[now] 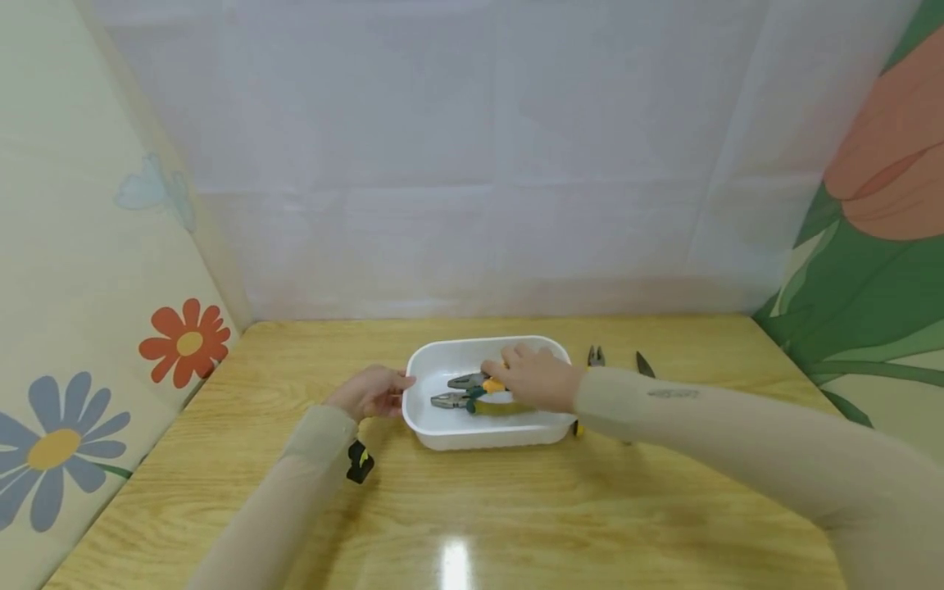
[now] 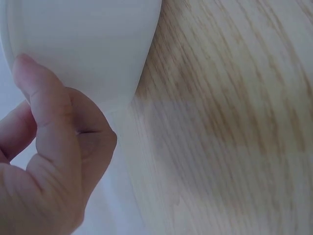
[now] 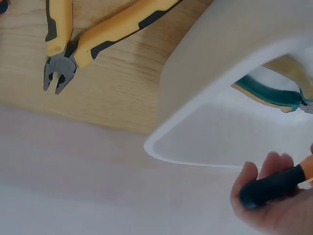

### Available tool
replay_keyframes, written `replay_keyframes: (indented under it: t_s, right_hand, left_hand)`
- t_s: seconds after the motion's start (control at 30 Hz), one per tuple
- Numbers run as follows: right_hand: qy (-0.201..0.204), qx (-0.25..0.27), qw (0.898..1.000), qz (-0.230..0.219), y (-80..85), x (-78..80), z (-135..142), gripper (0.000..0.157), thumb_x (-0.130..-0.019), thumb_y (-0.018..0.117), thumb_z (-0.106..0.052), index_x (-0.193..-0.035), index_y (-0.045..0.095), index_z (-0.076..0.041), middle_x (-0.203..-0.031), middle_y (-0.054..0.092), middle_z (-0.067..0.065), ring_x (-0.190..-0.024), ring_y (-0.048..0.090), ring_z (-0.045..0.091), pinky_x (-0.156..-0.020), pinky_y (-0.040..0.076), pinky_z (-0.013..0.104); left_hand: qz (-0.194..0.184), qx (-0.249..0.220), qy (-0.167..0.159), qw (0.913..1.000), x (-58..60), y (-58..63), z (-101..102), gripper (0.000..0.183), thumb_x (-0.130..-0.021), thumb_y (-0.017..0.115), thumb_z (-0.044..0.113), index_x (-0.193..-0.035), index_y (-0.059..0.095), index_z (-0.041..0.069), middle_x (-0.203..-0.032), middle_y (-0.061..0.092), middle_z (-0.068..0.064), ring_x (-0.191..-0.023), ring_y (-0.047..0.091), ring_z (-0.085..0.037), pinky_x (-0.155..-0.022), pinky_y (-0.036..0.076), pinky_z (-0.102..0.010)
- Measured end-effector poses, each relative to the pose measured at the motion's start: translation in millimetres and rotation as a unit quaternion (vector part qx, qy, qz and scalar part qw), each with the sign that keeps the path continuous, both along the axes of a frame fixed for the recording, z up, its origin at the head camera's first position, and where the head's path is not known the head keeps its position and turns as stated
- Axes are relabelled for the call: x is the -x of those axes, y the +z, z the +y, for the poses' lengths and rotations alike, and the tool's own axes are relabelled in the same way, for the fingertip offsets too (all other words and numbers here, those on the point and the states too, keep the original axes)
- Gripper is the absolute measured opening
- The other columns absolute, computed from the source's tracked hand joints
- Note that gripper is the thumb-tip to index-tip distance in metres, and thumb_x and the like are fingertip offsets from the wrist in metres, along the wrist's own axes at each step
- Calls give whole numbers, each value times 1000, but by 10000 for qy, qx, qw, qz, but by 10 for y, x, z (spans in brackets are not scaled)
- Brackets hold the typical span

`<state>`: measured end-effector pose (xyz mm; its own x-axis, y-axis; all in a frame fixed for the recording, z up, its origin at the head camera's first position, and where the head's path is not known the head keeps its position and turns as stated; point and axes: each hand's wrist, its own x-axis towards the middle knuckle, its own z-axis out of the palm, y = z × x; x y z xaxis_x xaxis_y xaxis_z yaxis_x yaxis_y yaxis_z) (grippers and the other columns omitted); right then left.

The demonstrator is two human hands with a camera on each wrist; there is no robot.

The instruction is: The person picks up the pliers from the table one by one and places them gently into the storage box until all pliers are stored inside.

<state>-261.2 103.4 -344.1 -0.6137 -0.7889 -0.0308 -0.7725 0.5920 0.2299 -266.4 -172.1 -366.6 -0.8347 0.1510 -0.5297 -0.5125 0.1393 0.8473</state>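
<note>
With twelve o'clock at the far edge of the wooden table (image 1: 560,508), the person's left hand (image 1: 372,392) pinches the white plastic tray (image 1: 490,440) by its rim at nine. The right hand (image 1: 542,381) reaches in from three, fingers curled round orange-and-black-handled pliers (image 1: 468,382). Green-and-yellow-handled pliers (image 1: 479,407) lie just beside those, towards six. Outside the tray, near three, yellow-and-black cutting pliers (image 3: 112,33) lie with handles spread; farther out shows a dark pointed tool (image 1: 645,365).

White cloth (image 1: 479,172) hangs behind a table (image 1: 590,516), between 2 floral panels (image 1: 74,262).
</note>
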Motion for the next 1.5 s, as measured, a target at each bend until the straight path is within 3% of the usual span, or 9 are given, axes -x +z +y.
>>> replay_keyframes:
  t_s: [0.2, 0.33, 0.5, 0.8, 0.97, 1.2, 1.5]
  right_hand:
    - [-66, -404, 9977, -549, -55, 61, -76, 39, -98, 53, -12, -136, 44, -18, -98, 47, 5, -82, 44, 19, -56, 43, 28]
    - [44, -757, 9951, -639, -133, 109, -119, 42, -99, 53, -15, -139, 44, -21, -107, 50, 6, -86, 45, 17, -58, 44, 25]
    - [300, -1181, 9898, -733, -117, 89, -209, 38, -99, 56, -21, -136, 47, -21, -100, 50, 4, -80, 45, 15, -60, 46, 26]
    - [424, -1243, 9874, -888, -187, 169, -286, 35, -100, 54, -25, -134, 47, -21, -101, 52, 4, -84, 49, 16, -68, 50, 29]
    - [295, -1446, 9816, -1215, -296, 269, -309, 53, -95, 62, -31, -143, 41, -23, -114, 52, 4, -96, 52, 17, -82, 51, 33]
    - [-30, -1909, 9697, -1527, -140, 183, -310, 75, -91, 67, -27, -154, 26, -28, -130, 49, 5, -103, 51, 15, -89, 50, 31]
    - [-365, -1191, 9672, -2216, -248, 255, -181, 88, -91, 67, -20, -156, 10, -37, -151, 37, 7, -125, 47, 24, -89, 50, 37]
  left_hand:
    - [4, -48, 25, 10000, -12, -27, 8, 40, -101, 47, 3, -136, 40, -15, -88, 52, -9, -70, 54, -14, -63, 55, -20]
    - [-7, -5, 14, 10000, -29, -38, 14, 40, -101, 47, 4, -135, 41, -14, -87, 52, -9, -70, 53, -14, -62, 55, -19]
    - [35, -4, 6, 10000, -37, -35, 13, 39, -100, 48, 4, -134, 42, -15, -86, 52, -9, -69, 53, -13, -60, 55, -18]
    - [94, -81, 55, 9999, -31, -37, 6, 35, -101, 47, 4, -130, 43, -15, -84, 51, -8, -69, 52, -13, -59, 54, -18]
    - [97, -40, 30, 9999, -39, -29, 6, 37, -101, 47, 4, -133, 43, -15, -85, 51, -8, -69, 52, -13, -58, 53, -17]
    - [146, -101, 80, 9998, -32, -22, 44, 35, -100, 47, 3, -131, 44, -14, -84, 52, -8, -69, 52, -13, -58, 53, -17]
    - [99, -18, 135, 9999, -27, -15, 16, 37, -100, 48, 4, -133, 44, -12, -87, 51, -8, -70, 52, -13, -59, 53, -17]
